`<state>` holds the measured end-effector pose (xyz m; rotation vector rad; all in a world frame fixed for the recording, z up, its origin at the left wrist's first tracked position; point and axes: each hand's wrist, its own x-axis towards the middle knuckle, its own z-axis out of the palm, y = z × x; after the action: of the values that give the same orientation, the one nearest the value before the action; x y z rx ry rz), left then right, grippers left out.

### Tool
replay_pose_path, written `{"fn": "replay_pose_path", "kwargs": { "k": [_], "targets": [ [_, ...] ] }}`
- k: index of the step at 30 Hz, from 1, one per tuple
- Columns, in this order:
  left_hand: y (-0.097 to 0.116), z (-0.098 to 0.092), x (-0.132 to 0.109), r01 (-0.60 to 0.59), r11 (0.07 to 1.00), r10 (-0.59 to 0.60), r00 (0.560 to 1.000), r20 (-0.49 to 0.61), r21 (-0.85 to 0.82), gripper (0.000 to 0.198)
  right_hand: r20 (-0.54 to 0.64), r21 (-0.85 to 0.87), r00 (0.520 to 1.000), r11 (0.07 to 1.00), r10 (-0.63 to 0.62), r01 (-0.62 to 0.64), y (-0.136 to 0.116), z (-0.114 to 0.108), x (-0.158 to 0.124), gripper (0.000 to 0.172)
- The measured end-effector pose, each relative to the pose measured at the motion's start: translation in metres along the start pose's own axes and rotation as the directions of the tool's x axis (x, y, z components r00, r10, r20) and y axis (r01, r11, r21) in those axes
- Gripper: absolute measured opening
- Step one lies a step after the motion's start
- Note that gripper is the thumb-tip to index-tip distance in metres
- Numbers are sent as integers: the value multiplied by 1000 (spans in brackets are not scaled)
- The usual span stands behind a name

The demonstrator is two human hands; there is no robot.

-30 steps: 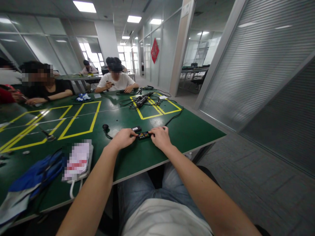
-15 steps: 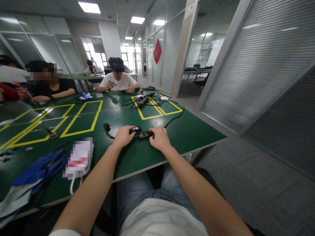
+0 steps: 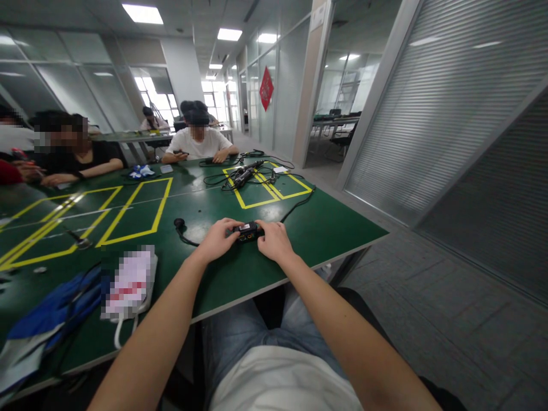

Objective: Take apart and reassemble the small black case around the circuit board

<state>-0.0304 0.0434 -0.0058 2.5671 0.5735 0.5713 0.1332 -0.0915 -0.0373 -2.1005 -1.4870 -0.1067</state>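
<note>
My left hand (image 3: 220, 240) grips the left end of a small black cover (image 3: 247, 226) with a white label, thumb and fingers closed on it. The cover lies over an open black power adapter case (image 3: 248, 236), whose circuit board with orange parts shows along the near edge. My right hand (image 3: 275, 242) holds the right end of that case, its fingers touching the cover as well. A black cord with a plug (image 3: 179, 223) comes out left of my left hand. Another black cord (image 3: 295, 204) runs off to the upper right. Whether cover and case meet fully cannot be seen.
On the green table (image 3: 334, 228), black adapters with cords (image 3: 244, 176) lie in yellow tape frames. A white cabled device (image 3: 128, 285) and blue-grey gloves (image 3: 55, 314) lie at left. A person in a white shirt (image 3: 197, 144) sits opposite; others sit at left.
My left hand has brought the black cover down and right, from behind the case to over the circuit board. My right hand stays at the case's right end. The view has shifted slightly.
</note>
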Motion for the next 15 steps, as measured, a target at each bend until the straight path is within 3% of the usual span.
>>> {"fn": "replay_pose_path", "kwargs": {
  "k": [5, 15],
  "targets": [
    [1, 2, -1, -1, 1000, 0, 997, 72, 27, 36, 2, 0, 1000, 1000, -10, 10, 1, 1, 0, 53],
    [0, 1, -1, -23, 997, 18, 997, 75, 68, 38, -33, -3, 996, 997, -78, 78, 1, -1, -1, 49]
  ]
}}
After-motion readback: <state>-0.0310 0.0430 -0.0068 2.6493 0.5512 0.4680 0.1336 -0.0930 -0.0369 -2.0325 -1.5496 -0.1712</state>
